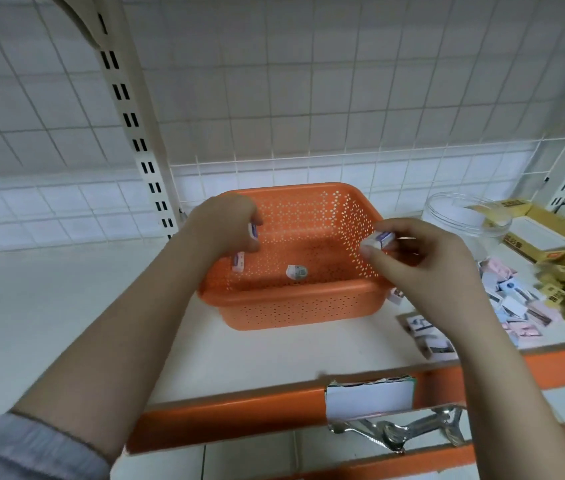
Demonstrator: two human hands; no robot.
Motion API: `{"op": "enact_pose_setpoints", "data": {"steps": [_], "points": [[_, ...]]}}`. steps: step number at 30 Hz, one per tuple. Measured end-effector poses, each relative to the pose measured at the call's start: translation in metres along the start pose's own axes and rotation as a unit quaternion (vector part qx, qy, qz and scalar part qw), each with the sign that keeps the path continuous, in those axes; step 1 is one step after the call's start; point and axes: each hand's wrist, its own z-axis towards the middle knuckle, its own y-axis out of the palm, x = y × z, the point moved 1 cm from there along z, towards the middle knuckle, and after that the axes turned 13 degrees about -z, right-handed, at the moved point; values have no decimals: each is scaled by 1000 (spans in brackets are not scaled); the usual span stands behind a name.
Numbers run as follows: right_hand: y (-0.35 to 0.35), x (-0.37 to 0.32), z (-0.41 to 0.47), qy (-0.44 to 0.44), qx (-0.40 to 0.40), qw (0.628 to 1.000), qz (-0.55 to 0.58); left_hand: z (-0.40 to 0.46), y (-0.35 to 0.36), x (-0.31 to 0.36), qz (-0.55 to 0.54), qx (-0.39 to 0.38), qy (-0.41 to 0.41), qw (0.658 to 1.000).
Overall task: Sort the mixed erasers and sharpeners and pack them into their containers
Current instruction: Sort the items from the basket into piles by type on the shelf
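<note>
Erasers [296, 272] lie inside the orange basket [308, 299]. Left hand [225, 225] holds one eraser in a curled grip above it. Right hand [423, 258] pinches another.

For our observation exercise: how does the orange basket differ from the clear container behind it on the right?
The orange basket is opaque, rectangular and perforated; the clear container is transparent, round and smooth-walled. The basket holds a few small packets; the container's contents cannot be told. Both stand open-topped on the shelf.

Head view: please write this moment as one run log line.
left hand: holds eraser | right hand: pinches eraser | basket: two erasers inside | pile: unsorted
</note>
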Motion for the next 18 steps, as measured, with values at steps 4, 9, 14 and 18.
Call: {"op": "enact_pose_setpoints", "data": {"steps": [4,9,14,18], "points": [[-4,-3,0,17,62,997,46,-31,-2,22,-289,122,41,949],[-19,12,-8,30,122,991,50,-46,14,61,-396,139,102,902],[-70,52,-26,69,166,984,13,-40,25,119,-448,119,131,876],[-126,100,-35,105,192,976,-20,-25,44,190,-481,69,148,861]]}}
